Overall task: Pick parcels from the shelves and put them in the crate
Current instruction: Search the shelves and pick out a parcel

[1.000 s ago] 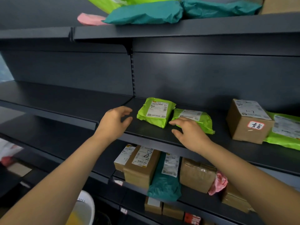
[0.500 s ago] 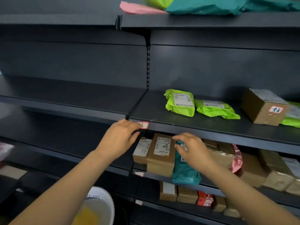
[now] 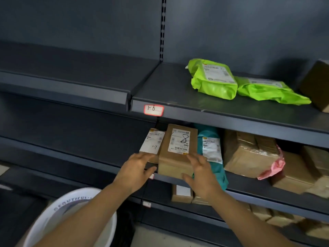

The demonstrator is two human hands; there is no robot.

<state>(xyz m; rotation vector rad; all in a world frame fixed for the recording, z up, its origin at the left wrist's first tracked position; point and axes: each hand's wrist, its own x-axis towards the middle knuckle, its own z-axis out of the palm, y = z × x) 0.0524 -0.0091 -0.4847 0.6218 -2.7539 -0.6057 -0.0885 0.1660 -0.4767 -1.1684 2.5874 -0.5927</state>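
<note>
1. Both hands have dropped from the upper shelf to the shelf below. A second ago they hovered by the two green mailers, which lie untouched where they were.
2. Left hand: fingers spread and relaxed, reaching to the left flank of the brown box, its fingertips at the smaller labelled box just beside it. It grips nothing.
3. Right hand: also spread, fingers at the box's right edge and thumb low against its front face. Whether it presses firmly cannot be told, and it has not closed.
4. The brown box, the parcel now chosen, stands at the front of the lower shelf, between the smaller box and a teal mailer.
5. White tub, lower left, presumably serves as the crate and lies near below the left arm.
6. Judgement: selection has switched shelves, so a two-handed grasp comes next, then the transfer down-left.
</note>
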